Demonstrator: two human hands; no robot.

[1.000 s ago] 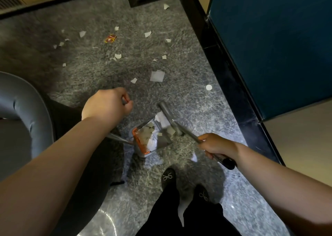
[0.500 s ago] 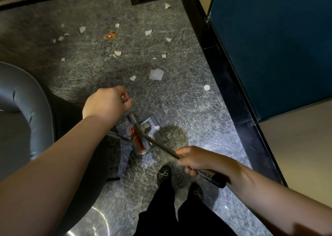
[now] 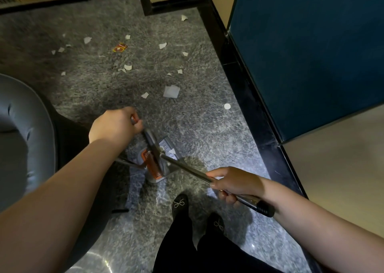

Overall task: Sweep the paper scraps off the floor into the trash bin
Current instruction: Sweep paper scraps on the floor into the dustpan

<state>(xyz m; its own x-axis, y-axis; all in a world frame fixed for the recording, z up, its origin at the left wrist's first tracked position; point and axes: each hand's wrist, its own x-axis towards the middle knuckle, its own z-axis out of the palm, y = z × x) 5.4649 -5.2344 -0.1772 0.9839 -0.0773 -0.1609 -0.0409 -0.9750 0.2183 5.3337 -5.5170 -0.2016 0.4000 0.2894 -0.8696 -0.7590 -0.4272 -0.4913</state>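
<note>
My left hand (image 3: 115, 125) grips the top of the dustpan's handle, and the grey dustpan (image 3: 168, 150) with an orange comb edge stands on the speckled floor below it. My right hand (image 3: 232, 183) grips the broom's metal pole (image 3: 187, 167) near its black end. The broom head (image 3: 153, 148) lies across the dustpan's mouth, over a few white scraps inside. Several paper scraps lie on the floor beyond, among them a larger square piece (image 3: 171, 91), a round one (image 3: 227, 106) and an orange wrapper (image 3: 120, 47).
A grey padded chair (image 3: 22, 127) stands at the left, close to my left arm. A dark blue panel (image 3: 311, 54) and a black floor border (image 3: 245, 89) run along the right. My feet in black shoes (image 3: 180, 204) stand just behind the dustpan.
The broom head has swept left from the dustpan's right side to lie across its mouth. My right hand has pulled back toward me. The dustpan has tilted more upright.
</note>
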